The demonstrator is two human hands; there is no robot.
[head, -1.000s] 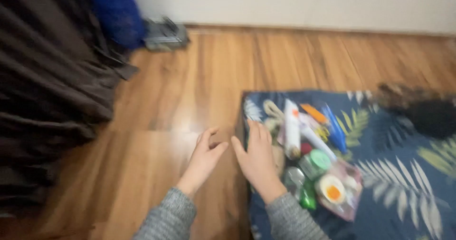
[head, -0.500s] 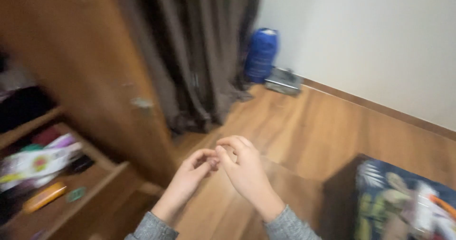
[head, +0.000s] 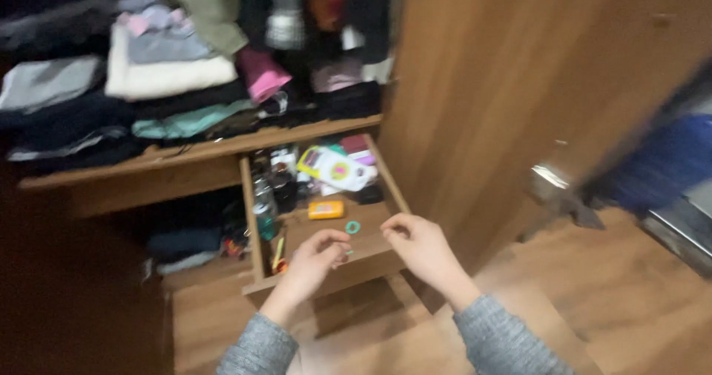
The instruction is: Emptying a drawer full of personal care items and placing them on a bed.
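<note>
My left hand [head: 315, 260] hovers over the front edge of an open wooden drawer [head: 326, 275], fingers curled with the tips pinched together; I cannot make out anything between them. My right hand [head: 423, 247] is beside it at the drawer's right front corner, fingers bent and loosely apart, holding nothing I can see. Inside the drawer lie a small orange box [head: 326, 209], a teal ring [head: 352, 227], a white and yellow packet [head: 335, 169] and a clear bottle [head: 264, 204]. Both arms wear grey knitted sleeves.
Folded clothes [head: 159, 63] are stacked on the wardrobe shelf above the drawer. The open wardrobe door [head: 504, 100] stands right of the drawer. A blue bag [head: 660, 163] sits on the wooden floor [head: 653, 301] at the far right. More cloth lies under the shelf.
My view swung left from the floor and the patterned box of toiletries to the wardrobe. Both hands moved along and now sit over the open drawer.
</note>
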